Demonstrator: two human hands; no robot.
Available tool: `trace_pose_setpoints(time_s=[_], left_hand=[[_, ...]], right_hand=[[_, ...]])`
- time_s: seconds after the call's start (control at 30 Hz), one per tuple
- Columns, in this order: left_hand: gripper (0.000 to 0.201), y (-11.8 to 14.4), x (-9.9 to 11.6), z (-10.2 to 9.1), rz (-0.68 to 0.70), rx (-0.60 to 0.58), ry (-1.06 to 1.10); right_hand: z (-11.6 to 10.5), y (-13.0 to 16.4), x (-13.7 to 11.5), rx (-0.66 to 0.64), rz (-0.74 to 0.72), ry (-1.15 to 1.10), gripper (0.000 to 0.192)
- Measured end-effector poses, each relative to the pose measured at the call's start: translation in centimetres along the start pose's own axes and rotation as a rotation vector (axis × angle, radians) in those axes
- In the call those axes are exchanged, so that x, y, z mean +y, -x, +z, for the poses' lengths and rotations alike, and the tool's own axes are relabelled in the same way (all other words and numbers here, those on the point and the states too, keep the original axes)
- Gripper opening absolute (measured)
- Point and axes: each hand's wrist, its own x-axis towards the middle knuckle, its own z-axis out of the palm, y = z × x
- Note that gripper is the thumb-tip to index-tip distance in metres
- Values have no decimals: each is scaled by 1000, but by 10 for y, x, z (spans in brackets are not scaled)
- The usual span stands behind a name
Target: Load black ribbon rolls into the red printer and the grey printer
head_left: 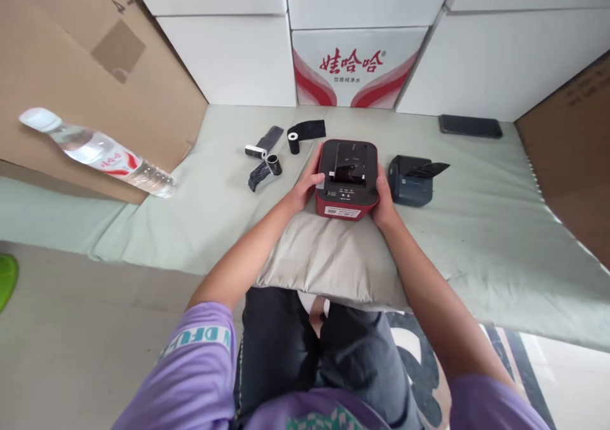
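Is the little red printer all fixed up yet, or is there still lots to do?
Not finished. Its lid is already open, and a dark grey part sits off to its right. Both hands, left and right, grip the sides of the red printer on the pillow. Three black ribbon rolls lie loose on the mat to its left, so loading appears not yet done.

A short-sleeved purple T-shirt is worn, its sleeves ending above the elbows so that both forearms are left bare. The left sleeve (190, 347) is printed with a pale mint band carrying white block letters, of which only a part can be read. A patch of teal and white checked pattern is seen on the shirt front at the lower edge of the view. Dark grey trousers (314, 347) are worn. No rings, watch or gloves are seen on the left hand (307, 185) or the right hand (384, 204).
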Motion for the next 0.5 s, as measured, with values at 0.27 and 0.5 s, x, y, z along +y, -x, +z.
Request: trace_pose_setpoints(time_s=[0.27,0.5], left_hand=[[113,3,3,-1,-37,-13,64],[114,1,9,-5,-56,-34,83]], right_hand=[[-1,-1,0,-18,0,34,102],[3,-2,-2,2,-11,108,106]])
